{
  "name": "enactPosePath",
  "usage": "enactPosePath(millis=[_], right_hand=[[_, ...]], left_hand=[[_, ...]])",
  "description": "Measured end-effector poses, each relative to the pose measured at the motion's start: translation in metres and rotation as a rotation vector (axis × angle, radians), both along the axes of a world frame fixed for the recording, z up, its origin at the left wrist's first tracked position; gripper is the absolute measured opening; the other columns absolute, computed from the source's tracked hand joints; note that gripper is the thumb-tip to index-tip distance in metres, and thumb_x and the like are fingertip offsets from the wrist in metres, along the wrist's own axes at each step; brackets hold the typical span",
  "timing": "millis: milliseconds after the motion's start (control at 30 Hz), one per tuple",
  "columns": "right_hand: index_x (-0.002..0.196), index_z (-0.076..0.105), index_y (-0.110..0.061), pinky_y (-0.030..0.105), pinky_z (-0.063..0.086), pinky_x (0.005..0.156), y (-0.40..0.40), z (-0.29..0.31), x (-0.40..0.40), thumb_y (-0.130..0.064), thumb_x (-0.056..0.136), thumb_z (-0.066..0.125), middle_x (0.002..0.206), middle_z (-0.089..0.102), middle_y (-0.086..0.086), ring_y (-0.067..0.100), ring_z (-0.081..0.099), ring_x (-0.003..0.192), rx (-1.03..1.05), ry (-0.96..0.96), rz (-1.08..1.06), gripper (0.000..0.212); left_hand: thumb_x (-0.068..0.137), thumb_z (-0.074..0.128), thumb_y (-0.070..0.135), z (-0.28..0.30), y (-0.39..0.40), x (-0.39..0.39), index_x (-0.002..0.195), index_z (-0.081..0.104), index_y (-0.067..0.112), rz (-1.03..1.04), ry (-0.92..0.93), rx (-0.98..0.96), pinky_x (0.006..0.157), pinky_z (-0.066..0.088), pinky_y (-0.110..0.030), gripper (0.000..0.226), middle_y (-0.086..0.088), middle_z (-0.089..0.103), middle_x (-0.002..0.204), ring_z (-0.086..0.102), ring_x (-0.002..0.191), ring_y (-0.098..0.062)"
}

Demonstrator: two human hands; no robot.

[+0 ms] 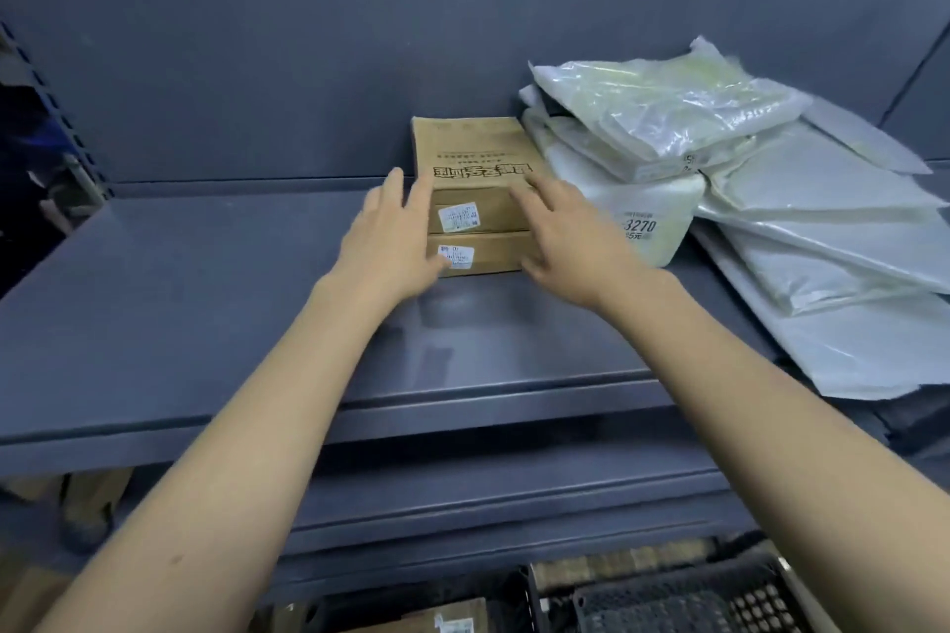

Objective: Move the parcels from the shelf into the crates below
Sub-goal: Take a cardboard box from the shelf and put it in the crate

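A stack of brown cardboard boxes [470, 201] stands toward the back edge of the dark grey metal shelf [180, 303], close to the flat back panel [308, 41]. The boxes are rectangular with crisp corners and a matte kraft surface; the top one [470, 144] carries bold black printed characters across its lid, and the two below it show small white stickers [457, 216] on their front faces. The left hand [390, 242] reaches in at the left side of the stack, fingers straight and spread, its fingertips at the upper left corner and its thumb at the lower box's front; whether it presses the cardboard cannot be told. The right hand [570, 231] comes in at the stack's right side, fingers likewise extended and loose, overlapping the right front corner, holding nothing. Just to the right of the boxes, touching or nearly so, lies a heap of soft parcels in glossy, crinkled translucent plastic bags [668, 118], pale white and greenish, piled askew; the one at the front [642, 221] bears the printed number 3270. Flatter grey-white poly mailers [822, 242] fan out toward the shelf's right end and overhang its front edge. Below the front edge, a black plastic crate [683, 601] with lattice walls shows, and beside it another brown box with a label [447, 622].
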State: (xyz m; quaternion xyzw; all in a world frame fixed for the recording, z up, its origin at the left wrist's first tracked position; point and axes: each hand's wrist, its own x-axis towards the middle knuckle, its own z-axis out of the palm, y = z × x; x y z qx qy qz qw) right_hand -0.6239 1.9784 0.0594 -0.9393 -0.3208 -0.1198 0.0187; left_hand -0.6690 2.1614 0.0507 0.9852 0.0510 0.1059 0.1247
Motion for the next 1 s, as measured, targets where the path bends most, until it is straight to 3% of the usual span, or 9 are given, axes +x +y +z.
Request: enactPosePath(millis=[100, 200, 333, 533, 667, 800, 1000], right_hand=[[0.145, 0.024, -0.006, 0.029, 0.025, 0.103, 0.012, 0.006, 0.026, -0.019, 0.086, 0.059, 0.147, 0.028, 0.015, 0.029, 0.029, 0.132, -0.014, -0.047, -0.036, 0.069], [0.143, 0.026, -0.006, 0.034, 0.029, 0.102, 0.018, 0.002, 0.043, -0.020, 0.085, 0.059, 0.142, 0.031, 0.017, 0.032, 0.033, 0.128, -0.056, -0.061, -0.120, 0.068], [0.143, 0.026, -0.008, 0.036, 0.029, 0.102, 0.023, -0.005, 0.053, -0.022, 0.085, 0.057, 0.137, 0.039, 0.016, 0.032, 0.034, 0.127, -0.086, -0.077, -0.202, 0.067], [0.132, 0.040, -0.005, 0.032, 0.024, 0.104, 0.024, -0.010, 0.061, -0.023, 0.084, 0.061, 0.130, 0.046, 0.014, 0.031, 0.036, 0.126, -0.063, -0.091, -0.167, 0.055], [0.132, 0.041, -0.006, 0.030, 0.022, 0.104, 0.023, -0.009, 0.054, -0.021, 0.085, 0.060, 0.132, 0.045, 0.013, 0.030, 0.036, 0.125, -0.005, -0.082, -0.124, 0.052], [0.136, 0.040, -0.006, 0.029, 0.024, 0.105, 0.013, -0.004, 0.023, -0.025, 0.084, 0.066, 0.137, 0.041, 0.013, 0.030, 0.036, 0.127, 0.112, -0.066, -0.070, 0.062], [0.146, 0.028, -0.005, 0.035, 0.025, 0.111, -0.019, -0.014, -0.053, -0.031, 0.082, 0.071, 0.146, 0.035, 0.018, 0.034, 0.034, 0.133, 0.272, 0.013, -0.060, 0.081]], left_hand=[[0.078, 0.074, 0.038, 0.008, 0.005, 0.029, 0.150, 0.007, 0.022, 0.013, -0.004, -0.042, 0.104, 0.032, -0.043, 0.099, -0.014, 0.015, 0.151, 0.023, 0.135, -0.031], [0.075, 0.076, 0.039, 0.005, 0.009, 0.049, 0.149, 0.011, 0.024, 0.007, 0.035, -0.050, 0.097, 0.038, -0.043, 0.099, -0.012, 0.032, 0.138, 0.035, 0.126, -0.031], [0.075, 0.076, 0.040, -0.007, 0.012, 0.065, 0.150, 0.006, 0.023, -0.029, 0.067, -0.118, 0.099, 0.037, -0.040, 0.104, -0.012, 0.040, 0.137, 0.038, 0.126, -0.031], [0.081, 0.071, 0.037, -0.017, 0.011, 0.070, 0.145, 0.023, 0.019, -0.006, -0.080, -0.118, 0.081, 0.035, -0.032, 0.082, -0.013, 0.052, 0.120, 0.048, 0.112, -0.032], [0.080, 0.071, 0.037, -0.017, 0.013, 0.059, 0.137, 0.034, 0.021, -0.014, -0.131, -0.121, 0.079, 0.034, -0.032, 0.071, -0.007, 0.057, 0.116, 0.051, 0.106, -0.030], [0.082, 0.070, 0.034, -0.012, 0.014, 0.022, 0.146, 0.027, 0.023, -0.037, -0.197, -0.162, 0.087, 0.037, -0.033, 0.077, -0.002, 0.053, 0.128, 0.050, 0.112, -0.025], [0.084, 0.068, 0.026, -0.020, 0.001, -0.066, 0.151, 0.016, 0.022, -0.084, -0.305, -0.163, 0.102, 0.037, -0.036, 0.084, -0.003, 0.029, 0.153, 0.042, 0.130, -0.025]])
